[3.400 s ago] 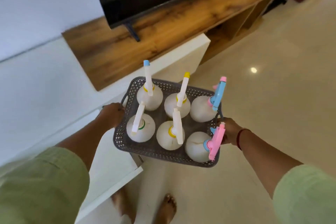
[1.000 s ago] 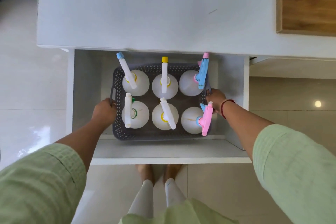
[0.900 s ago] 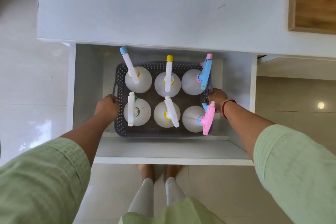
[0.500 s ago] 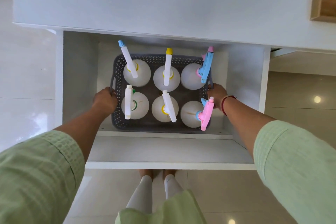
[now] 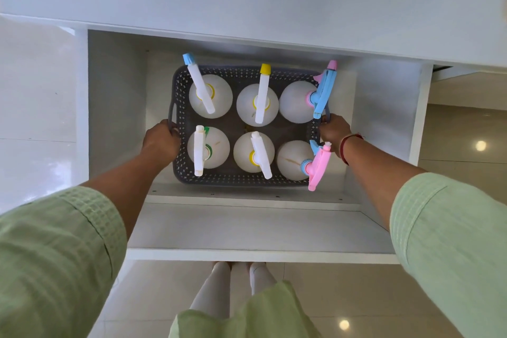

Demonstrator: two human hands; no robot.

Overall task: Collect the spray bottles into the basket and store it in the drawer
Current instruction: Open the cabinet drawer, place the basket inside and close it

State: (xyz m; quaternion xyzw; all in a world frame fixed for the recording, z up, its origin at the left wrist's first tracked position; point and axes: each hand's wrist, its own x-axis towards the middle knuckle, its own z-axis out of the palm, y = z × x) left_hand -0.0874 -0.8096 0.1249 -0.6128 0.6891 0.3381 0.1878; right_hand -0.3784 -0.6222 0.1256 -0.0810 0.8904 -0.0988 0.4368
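Head view: the basket (image 5: 247, 182) of spray bottles (image 5: 257, 105) sits inside the drawer (image 5: 263, 228), between both hands. The left hand (image 5: 162, 143) and right hand (image 5: 333, 131) look curled round its side handles, though the fingers are mostly hidden.

No legible text anywhere

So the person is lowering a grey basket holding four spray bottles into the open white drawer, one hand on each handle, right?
Not quite: the head view shows six spray bottles, not four, in the grey basket. The rest holds: left hand and right hand grip its handles inside the open white drawer.
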